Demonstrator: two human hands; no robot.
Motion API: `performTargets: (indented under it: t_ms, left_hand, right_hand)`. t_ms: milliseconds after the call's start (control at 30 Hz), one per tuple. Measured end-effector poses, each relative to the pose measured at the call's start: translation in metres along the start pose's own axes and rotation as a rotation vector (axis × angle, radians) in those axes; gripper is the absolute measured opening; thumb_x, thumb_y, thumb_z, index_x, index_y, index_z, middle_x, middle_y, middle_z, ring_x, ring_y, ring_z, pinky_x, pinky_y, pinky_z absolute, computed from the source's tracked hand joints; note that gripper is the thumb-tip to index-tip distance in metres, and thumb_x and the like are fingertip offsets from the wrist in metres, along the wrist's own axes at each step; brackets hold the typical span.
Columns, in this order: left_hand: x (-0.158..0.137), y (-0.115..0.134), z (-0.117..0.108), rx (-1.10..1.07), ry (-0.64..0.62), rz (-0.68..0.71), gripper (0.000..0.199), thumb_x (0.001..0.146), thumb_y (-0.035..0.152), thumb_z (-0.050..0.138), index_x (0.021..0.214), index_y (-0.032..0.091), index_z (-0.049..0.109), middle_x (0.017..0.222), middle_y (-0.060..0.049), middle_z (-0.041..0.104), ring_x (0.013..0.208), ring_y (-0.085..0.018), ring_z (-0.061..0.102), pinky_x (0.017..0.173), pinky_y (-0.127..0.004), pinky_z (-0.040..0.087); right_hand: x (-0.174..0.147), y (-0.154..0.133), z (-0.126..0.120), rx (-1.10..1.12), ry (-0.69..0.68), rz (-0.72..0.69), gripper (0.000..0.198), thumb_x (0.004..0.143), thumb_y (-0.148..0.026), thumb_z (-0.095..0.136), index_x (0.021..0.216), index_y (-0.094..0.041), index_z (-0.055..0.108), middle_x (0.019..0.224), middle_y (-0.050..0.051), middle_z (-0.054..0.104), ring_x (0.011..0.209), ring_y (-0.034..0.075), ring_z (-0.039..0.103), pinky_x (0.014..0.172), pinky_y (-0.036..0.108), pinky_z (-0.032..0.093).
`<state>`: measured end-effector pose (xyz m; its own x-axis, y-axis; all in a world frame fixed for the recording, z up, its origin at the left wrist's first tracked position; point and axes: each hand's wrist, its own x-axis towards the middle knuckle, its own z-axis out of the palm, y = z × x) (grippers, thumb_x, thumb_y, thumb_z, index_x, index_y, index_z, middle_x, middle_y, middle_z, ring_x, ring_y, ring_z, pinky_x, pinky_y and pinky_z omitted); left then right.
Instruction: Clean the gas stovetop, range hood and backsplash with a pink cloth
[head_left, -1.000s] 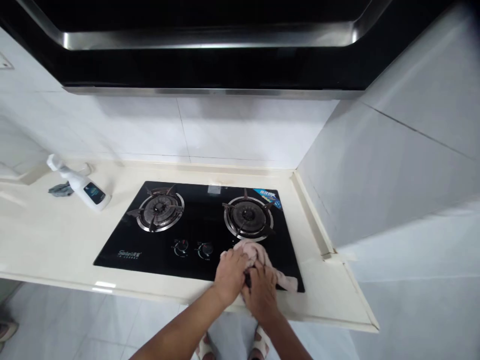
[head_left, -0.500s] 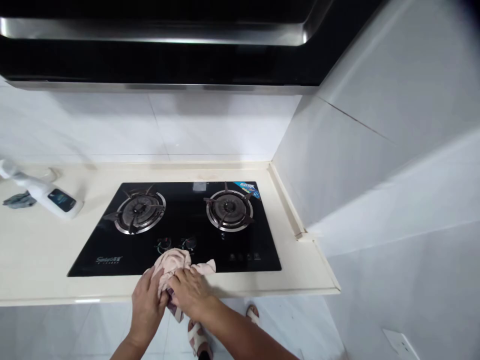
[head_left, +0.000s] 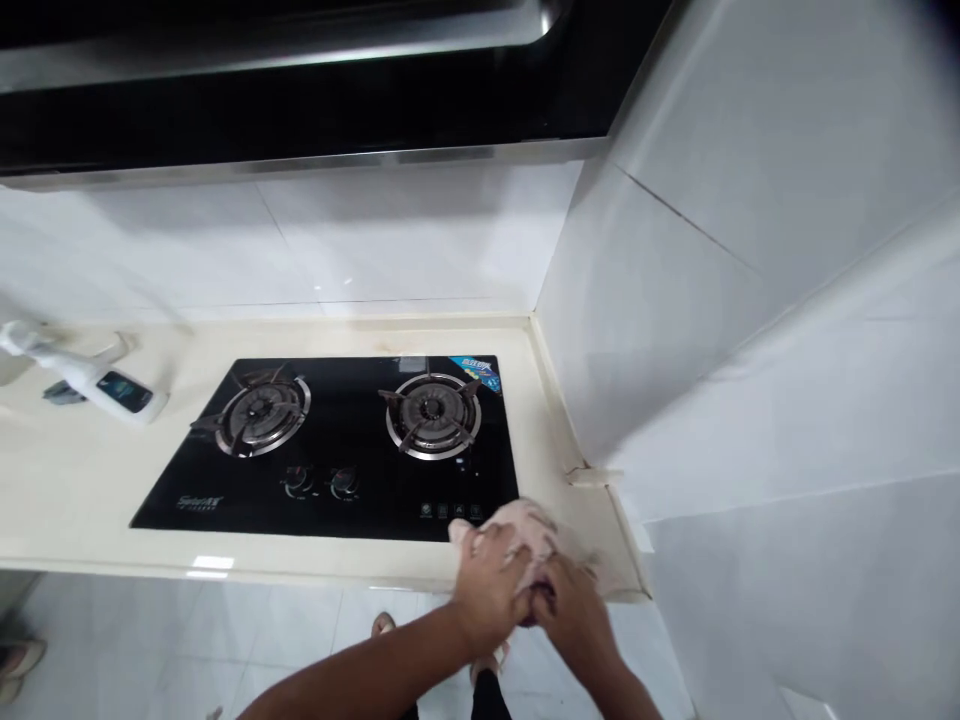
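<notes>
A bunched pale pink cloth (head_left: 520,520) is at the front right corner of the black gas stove (head_left: 360,512), over the counter's edge. My left hand (head_left: 489,578) grips the cloth from the left, fingers curled into it. From the right, my right hand (head_left: 571,605) is closed on the same cloth, slightly blurred by motion. A darker part of the cloth shows between the two hands. To the left on the stove top are two control knobs (head_left: 345,482), apart from both hands.
A white spray bottle (head_left: 101,388) lies on the counter (head_left: 82,480) at left, with a dark rag (head_left: 64,392) beside it. The range hood (head_left: 300,120) hangs low over the stove. A tiled wall (head_left: 712,350) rises on the right.
Both hands have moved right with the cloth, from the stove's front middle below the knobs to its front right corner. The camera view has shifted and tilted slightly.
</notes>
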<state>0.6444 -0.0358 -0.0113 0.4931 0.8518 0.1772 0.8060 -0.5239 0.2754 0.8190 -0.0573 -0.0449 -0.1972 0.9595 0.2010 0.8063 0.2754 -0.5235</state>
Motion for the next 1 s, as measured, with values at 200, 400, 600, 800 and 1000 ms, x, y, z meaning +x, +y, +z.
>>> performTargets:
  t_ms: [200, 400, 600, 800, 1000]
  left_hand:
    - [0.101, 0.067, 0.016, -0.001, -0.133, 0.169, 0.044, 0.093, 0.042, 0.052, 0.131, 0.020, 0.055, 0.145, -0.010, 0.047, 0.131, -0.030, 0.037, 0.110, -0.053, 0.026]
    - [0.069, 0.048, 0.017, 0.062, -0.065, 0.235, 0.035, 0.099, 0.033, 0.045, 0.130, 0.022, 0.057, 0.145, -0.006, 0.049, 0.128, -0.026, 0.043, 0.103, -0.041, 0.034]
    - [-0.027, -0.019, -0.016, 0.055, 0.000, 0.210, 0.031, 0.098, 0.038, 0.048, 0.123, 0.022, 0.059, 0.137, -0.005, 0.057, 0.121, -0.023, 0.048, 0.102, -0.038, 0.036]
    - [-0.131, -0.133, -0.064, 0.024, 0.034, -0.012, 0.045, 0.090, 0.040, 0.062, 0.132, 0.023, 0.056, 0.143, -0.008, 0.051, 0.133, -0.027, 0.042, 0.112, -0.042, 0.031]
    - [-0.234, -0.245, -0.110, -0.071, 0.229, -0.375, 0.046, 0.092, 0.037, 0.057, 0.135, 0.024, 0.053, 0.144, -0.012, 0.048, 0.140, -0.031, 0.037, 0.114, -0.052, 0.033]
  right_hand:
    - [0.004, 0.096, -0.046, -0.105, 0.207, 0.234, 0.045, 0.082, -0.037, 0.049, 0.124, -0.021, 0.051, 0.121, 0.012, 0.055, 0.106, 0.029, 0.059, 0.088, 0.046, 0.049]
    - [0.003, 0.090, -0.028, -0.125, 0.264, -0.091, 0.053, 0.079, -0.036, 0.050, 0.130, -0.022, 0.048, 0.129, 0.015, 0.051, 0.129, 0.039, 0.046, 0.104, 0.058, 0.040]
    - [-0.013, 0.012, 0.048, -0.192, 0.266, -0.190, 0.046, 0.079, -0.037, 0.057, 0.123, -0.023, 0.053, 0.121, 0.016, 0.053, 0.112, 0.040, 0.055, 0.090, 0.055, 0.046]
    - [0.023, -0.132, 0.123, -0.138, 0.173, -0.323, 0.037, 0.081, -0.023, 0.056, 0.118, -0.021, 0.060, 0.110, 0.013, 0.055, 0.101, 0.032, 0.055, 0.084, 0.045, 0.047]
    - [0.065, -0.295, 0.187, -0.047, -0.071, -0.355, 0.057, 0.070, -0.024, 0.075, 0.125, -0.020, 0.059, 0.108, 0.011, 0.055, 0.100, 0.030, 0.054, 0.088, 0.044, 0.047]
